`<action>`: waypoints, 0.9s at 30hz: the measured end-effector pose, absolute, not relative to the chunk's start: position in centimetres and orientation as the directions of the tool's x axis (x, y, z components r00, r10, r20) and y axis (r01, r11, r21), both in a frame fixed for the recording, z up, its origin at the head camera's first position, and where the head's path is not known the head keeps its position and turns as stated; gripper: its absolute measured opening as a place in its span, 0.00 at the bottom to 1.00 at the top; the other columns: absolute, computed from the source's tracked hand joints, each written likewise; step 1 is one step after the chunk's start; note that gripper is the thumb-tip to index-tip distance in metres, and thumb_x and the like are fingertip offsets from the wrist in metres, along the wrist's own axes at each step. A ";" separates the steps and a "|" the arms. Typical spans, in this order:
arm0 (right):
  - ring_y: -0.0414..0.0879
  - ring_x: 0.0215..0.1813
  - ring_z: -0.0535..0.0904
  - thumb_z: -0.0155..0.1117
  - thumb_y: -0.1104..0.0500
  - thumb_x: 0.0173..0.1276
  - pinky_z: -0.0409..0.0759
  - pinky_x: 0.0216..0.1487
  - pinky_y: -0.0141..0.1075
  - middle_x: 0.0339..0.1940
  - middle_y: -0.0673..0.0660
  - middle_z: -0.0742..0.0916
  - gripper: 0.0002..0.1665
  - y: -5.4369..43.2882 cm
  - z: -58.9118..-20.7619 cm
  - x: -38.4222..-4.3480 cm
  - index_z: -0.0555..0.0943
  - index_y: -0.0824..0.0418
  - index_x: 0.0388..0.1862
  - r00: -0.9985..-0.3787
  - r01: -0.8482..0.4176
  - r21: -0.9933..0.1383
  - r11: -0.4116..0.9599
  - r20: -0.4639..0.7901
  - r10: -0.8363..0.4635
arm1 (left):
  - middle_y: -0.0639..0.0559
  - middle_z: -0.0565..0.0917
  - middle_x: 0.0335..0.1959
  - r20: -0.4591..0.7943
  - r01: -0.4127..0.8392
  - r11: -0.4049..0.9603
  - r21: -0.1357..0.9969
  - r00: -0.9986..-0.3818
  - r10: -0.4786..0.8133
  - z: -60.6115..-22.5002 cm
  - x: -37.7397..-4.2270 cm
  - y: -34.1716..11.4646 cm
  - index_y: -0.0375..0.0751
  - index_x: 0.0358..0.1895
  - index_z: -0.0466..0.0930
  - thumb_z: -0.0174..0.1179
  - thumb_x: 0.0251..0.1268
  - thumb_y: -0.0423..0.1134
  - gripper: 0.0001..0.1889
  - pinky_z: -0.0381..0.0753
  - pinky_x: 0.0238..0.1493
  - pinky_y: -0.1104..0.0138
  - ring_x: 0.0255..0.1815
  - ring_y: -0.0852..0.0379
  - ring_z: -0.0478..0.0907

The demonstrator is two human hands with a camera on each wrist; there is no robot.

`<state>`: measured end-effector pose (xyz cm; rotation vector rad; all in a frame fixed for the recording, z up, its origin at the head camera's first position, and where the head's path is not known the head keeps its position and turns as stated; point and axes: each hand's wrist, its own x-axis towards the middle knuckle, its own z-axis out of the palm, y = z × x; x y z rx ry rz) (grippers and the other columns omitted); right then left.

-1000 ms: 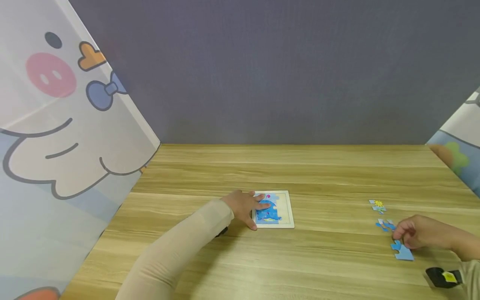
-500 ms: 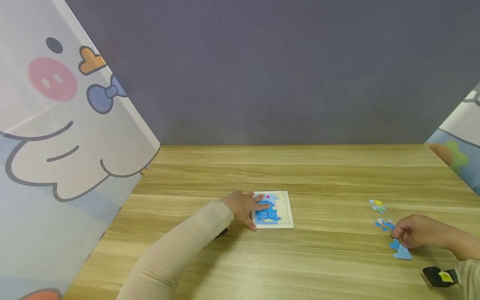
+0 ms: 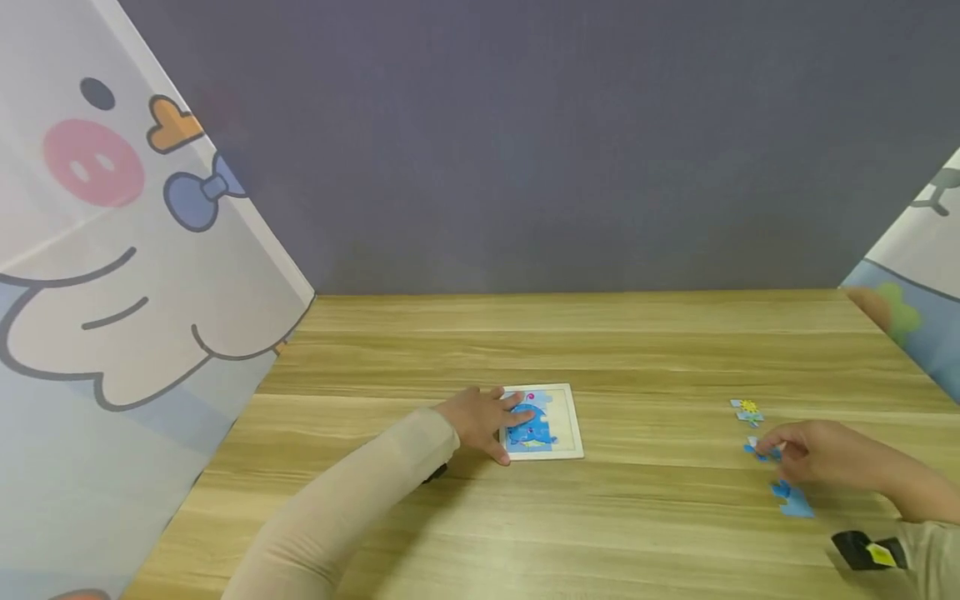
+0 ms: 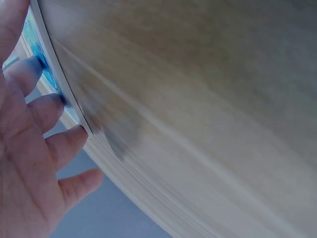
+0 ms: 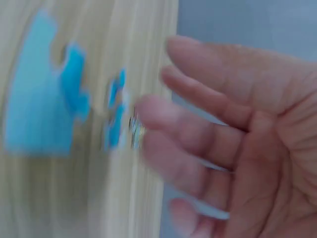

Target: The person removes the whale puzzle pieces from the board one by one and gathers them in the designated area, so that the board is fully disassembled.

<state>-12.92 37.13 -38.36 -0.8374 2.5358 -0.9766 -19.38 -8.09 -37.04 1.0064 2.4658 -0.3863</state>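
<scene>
My left hand [image 3: 483, 421] rests with spread fingers across the left side of a white-rimmed puzzle tray [image 3: 576, 429]. Inside the tray, joined pieces show a blue cartoon animal [image 3: 534, 432], partly covered by the fingers; its right strip is bare. Left fingertips [image 4: 55, 105] lie at the tray's edge in the left wrist view. At the right, my right hand [image 3: 832, 454] hovers with loosely bent fingers, its fingertips over a blue-and-white puzzle piece [image 3: 751, 447]. Nothing shows between those fingers in the right wrist view. Nearer me lies a light-blue puzzle piece [image 5: 39, 104].
Beyond the right hand, a puzzle piece with a yellow sun [image 3: 748, 407] lies on the wood-grain table [image 3: 652, 500]. A grey partition [image 3: 570, 150] rises behind the table. Cartoon-printed panels [image 3: 150, 333] stand at both sides.
My right hand has moved forward and left, from beside the light-blue piece to over the blue-and-white one, and its fingers have straightened somewhat. The left hand stays on the tray.
</scene>
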 end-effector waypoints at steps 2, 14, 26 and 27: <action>0.29 0.19 0.60 0.61 0.75 0.59 0.61 0.18 0.30 0.18 0.36 0.71 0.11 35.8 -37.9 -13.0 0.79 0.76 0.42 -0.837 -0.445 -0.587 0.676 0.003 -0.548 | 0.57 0.47 0.77 -0.498 0.717 0.690 -0.093 -0.634 0.591 -37.0 -19.3 -8.1 0.63 0.76 0.49 0.56 0.56 0.66 0.45 0.58 0.69 0.50 0.75 0.51 0.50; 0.33 0.18 0.63 0.65 0.64 0.64 0.65 0.21 0.32 0.24 0.44 0.79 0.11 29.2 -35.4 -14.2 0.82 0.69 0.44 -0.939 -0.336 -0.433 0.836 0.085 -0.333 | 0.52 0.55 0.75 -0.436 0.778 0.612 -0.141 -0.604 0.668 -37.0 -18.0 -8.2 0.64 0.74 0.55 0.50 0.66 0.60 0.34 0.64 0.66 0.54 0.73 0.53 0.58; 0.33 0.22 0.69 0.64 0.61 0.65 0.70 0.24 0.33 0.26 0.44 0.80 0.13 24.2 -33.8 -16.8 0.82 0.67 0.46 -0.895 -0.432 -0.390 0.813 0.076 -0.439 | 0.54 0.56 0.75 -0.436 0.778 0.605 -0.169 -0.609 0.662 -36.9 -17.8 -8.9 0.67 0.74 0.55 0.46 0.69 0.62 0.31 0.68 0.64 0.54 0.72 0.55 0.58; 0.33 0.22 0.69 0.65 0.61 0.64 0.70 0.23 0.32 0.26 0.44 0.80 0.13 23.7 -34.0 -17.1 0.83 0.67 0.45 -0.889 -0.446 -0.384 0.808 0.091 -0.448 | 0.54 0.55 0.75 -0.446 0.777 0.608 -0.162 -0.607 0.658 -36.8 -17.8 -9.0 0.67 0.74 0.55 0.46 0.69 0.62 0.31 0.68 0.64 0.53 0.73 0.55 0.57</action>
